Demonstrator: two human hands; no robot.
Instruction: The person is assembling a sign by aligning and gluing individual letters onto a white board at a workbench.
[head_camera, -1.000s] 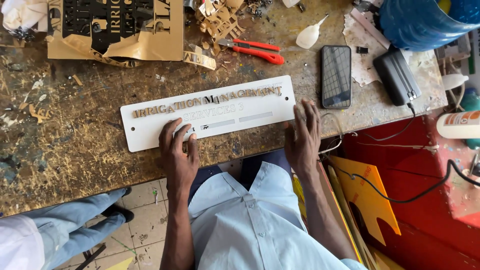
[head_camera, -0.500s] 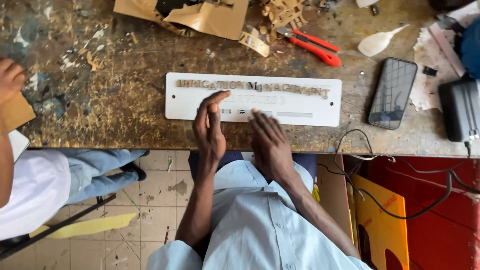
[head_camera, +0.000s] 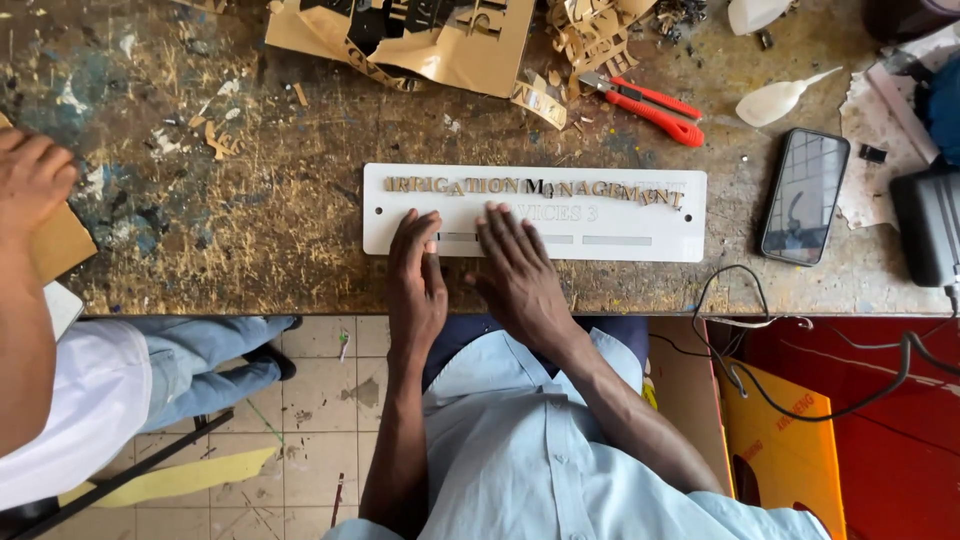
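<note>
— Hands first: left hand (head_camera: 418, 275) and right hand (head_camera: 515, 265), side by side, palms down, fingers spread. Gripped nothing; lay open on the left half of the white plate (head_camera: 620, 225).

— Why flat like that?

— Probably to pin the plate to the workbench (head_camera: 250, 230) and keep it from sliding. Fingertips stopped just below the row of gold letters (head_camera: 480, 186), so nothing in the row was nudged. Last few letters at the right end sat crooked.

— And the plate itself?

— Lay lengthwise near the bench's front edge, right before the body, within easy reach.

— Further out?

— Red-handled pliers (head_camera: 650, 103) beyond the plate, to the right, among gold scraps. Cut gold sheet (head_camera: 450, 50) at the far edge, likely the source of the letters. Dark phone (head_camera: 805, 197) face up just right of the plate. Black cable (head_camera: 740, 330) hung off the front edge. At far left, another person's hand (head_camera: 30, 180), over a brown board.

— Different from a second ago?

— Yes. Then spread well apart, the left at the plate's lower edge, the right past its right end. Since drawn together onto the left half. Plate itself barely shifted on the bench.
</note>
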